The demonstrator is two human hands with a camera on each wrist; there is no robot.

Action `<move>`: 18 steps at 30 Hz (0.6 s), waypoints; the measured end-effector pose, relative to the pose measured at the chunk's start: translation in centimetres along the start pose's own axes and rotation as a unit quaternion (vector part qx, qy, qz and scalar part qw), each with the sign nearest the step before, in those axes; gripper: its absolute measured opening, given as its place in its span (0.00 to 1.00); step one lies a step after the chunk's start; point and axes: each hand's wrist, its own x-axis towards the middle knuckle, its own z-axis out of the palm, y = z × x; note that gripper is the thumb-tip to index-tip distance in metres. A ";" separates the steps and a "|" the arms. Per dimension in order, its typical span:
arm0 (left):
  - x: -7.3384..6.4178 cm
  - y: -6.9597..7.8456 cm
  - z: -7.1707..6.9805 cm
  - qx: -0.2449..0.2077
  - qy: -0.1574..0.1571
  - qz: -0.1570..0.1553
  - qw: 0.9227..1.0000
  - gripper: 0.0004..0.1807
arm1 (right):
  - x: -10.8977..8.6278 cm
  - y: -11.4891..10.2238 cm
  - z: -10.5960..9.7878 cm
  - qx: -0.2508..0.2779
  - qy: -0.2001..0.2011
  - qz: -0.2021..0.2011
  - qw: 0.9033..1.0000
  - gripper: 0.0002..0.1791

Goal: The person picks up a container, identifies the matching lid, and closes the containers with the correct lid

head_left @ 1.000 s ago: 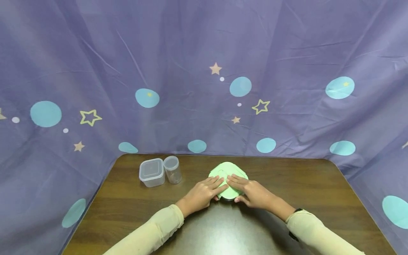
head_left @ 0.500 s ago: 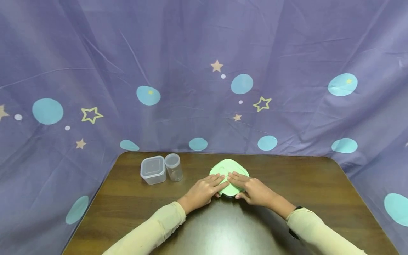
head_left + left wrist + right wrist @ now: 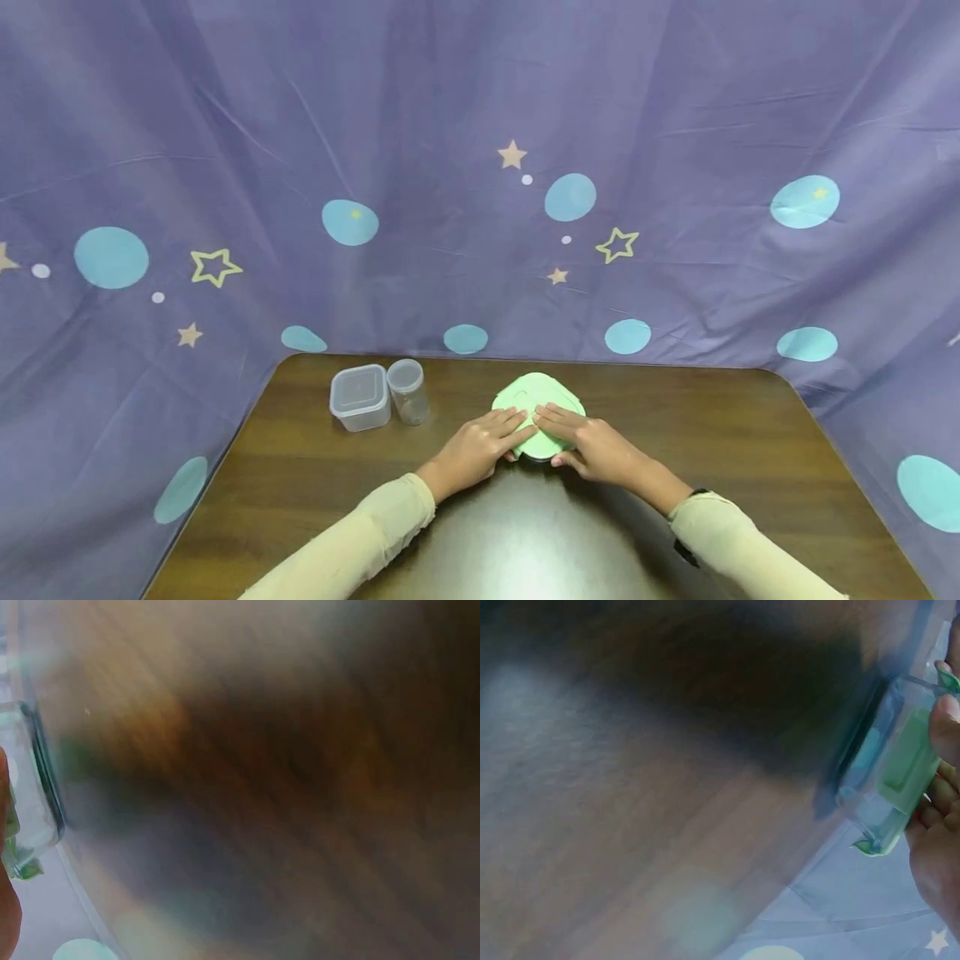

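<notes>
A food container with a pale green flap-sided lid (image 3: 537,388) stands on the table, and both hands are on it. The left hand (image 3: 468,451) rests its straight fingers on the lid's left half, thumb low at the near left edge. From the right, the right hand (image 3: 606,452) lays extended fingers on the lid, fingertips close to the left hand's, thumb at the near right edge. In the right wrist view the container's clear body (image 3: 862,761) shows, with green lid flaps sticking out. The left wrist view catches only part of the clear container (image 3: 39,780) at its edge.
At the back left of the brown wooden table (image 3: 712,450) stand a square clear tub with lid (image 3: 360,398) and a round clear jar (image 3: 409,392) beside it. A purple curtain (image 3: 450,167) with stars and dots hangs around the table's back and sides.
Both hands keep nearly the same place on the green lid throughout. The whole head view has shifted slightly, with the table appearing a little higher now than a second ago.
</notes>
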 end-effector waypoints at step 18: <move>0.9 -1.2 -1.7 -0.056 -0.041 0.028 0.997 0.32 | -0.3 2.6 -1.6 -0.033 -0.052 -0.009 0.998 0.50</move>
